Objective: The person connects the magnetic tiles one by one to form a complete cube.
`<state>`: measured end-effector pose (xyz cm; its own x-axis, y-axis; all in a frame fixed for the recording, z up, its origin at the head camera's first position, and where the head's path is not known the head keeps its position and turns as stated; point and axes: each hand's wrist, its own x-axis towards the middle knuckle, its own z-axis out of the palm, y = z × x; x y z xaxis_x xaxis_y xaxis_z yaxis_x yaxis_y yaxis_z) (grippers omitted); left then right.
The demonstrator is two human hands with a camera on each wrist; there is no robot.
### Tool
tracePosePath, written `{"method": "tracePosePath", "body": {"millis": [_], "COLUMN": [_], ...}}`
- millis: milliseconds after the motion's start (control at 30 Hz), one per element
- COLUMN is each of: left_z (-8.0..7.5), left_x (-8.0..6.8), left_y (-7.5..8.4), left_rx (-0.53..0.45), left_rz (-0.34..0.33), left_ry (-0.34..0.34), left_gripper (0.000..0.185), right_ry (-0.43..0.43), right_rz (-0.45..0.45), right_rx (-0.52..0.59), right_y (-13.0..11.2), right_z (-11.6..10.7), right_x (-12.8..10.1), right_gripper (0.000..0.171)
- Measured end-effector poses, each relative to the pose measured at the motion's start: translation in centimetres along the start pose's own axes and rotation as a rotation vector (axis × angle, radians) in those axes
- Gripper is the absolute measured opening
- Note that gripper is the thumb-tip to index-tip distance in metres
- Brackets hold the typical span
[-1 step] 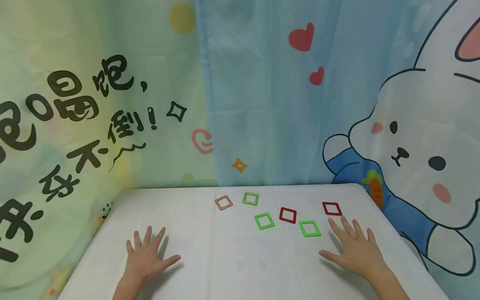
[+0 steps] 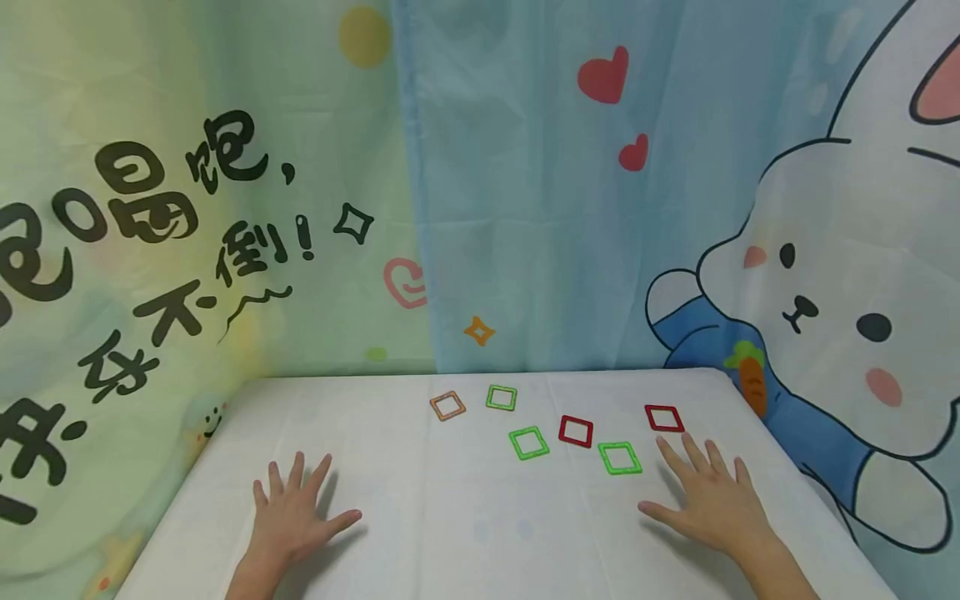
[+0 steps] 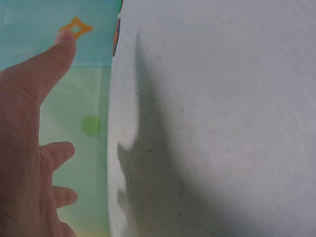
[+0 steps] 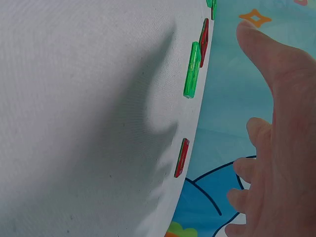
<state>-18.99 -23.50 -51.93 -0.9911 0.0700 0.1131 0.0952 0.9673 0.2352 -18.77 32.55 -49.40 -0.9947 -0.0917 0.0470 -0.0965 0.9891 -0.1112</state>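
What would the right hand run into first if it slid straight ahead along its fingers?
Probably the red square frame lying just beyond the fingertips of the right hand, which rests flat on the white table. The green frame lies to its left, likely off that line.

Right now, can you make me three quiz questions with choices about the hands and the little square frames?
1. Which frame lies nearest the right hand?
A. the orange frame
B. the far-right red frame
C. the far green frame

2. How many green frames are on the table?
A. one
B. three
C. five

3. How are the two hands?
A. flat on the table with fingers spread
B. each pinching a frame
C. curled into fists

Answers: 1 B, the far-right red frame sits just beyond the fingertips, while the orange frame is far off. 2 B, green frames show at and. 3 A, the left hand and right hand hold nothing.
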Motion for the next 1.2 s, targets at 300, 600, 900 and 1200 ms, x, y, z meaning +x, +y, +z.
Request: {"method": "tracePosePath", "body": {"millis": [300, 600, 900, 1200], "left_z": [0.0, 0.0, 0.7, 1.2], "left_x": [-0.2, -0.2, 0.3, 0.8], "left_y": [0.1, 0.3, 0.3, 0.9], "left_rx": [0.001, -0.009, -0.071, -0.121], "left_rz": [-0.001, 0.007, 0.034, 0.111], "left_ry": [0.001, 0.000, -0.018, 0.084], "left_gripper": [0.100, 0.100, 0.095, 0.081], "right_ry": [0.010, 0.016, 0.051, 0.088], "right_rz": [-0.021, -0.026, -0.044, -0.015], "right_rx": [-0.011, -0.012, 0.043, 0.136], "right_y": [-0.1, 0.0, -0.6, -1.8], "right_z": [0.6, 0.6, 0.2, -0.3], "right_x": [0.2, 0.3, 0.8, 1.5], "right_gripper": [0.106, 0.105, 0.097, 0.081]}}
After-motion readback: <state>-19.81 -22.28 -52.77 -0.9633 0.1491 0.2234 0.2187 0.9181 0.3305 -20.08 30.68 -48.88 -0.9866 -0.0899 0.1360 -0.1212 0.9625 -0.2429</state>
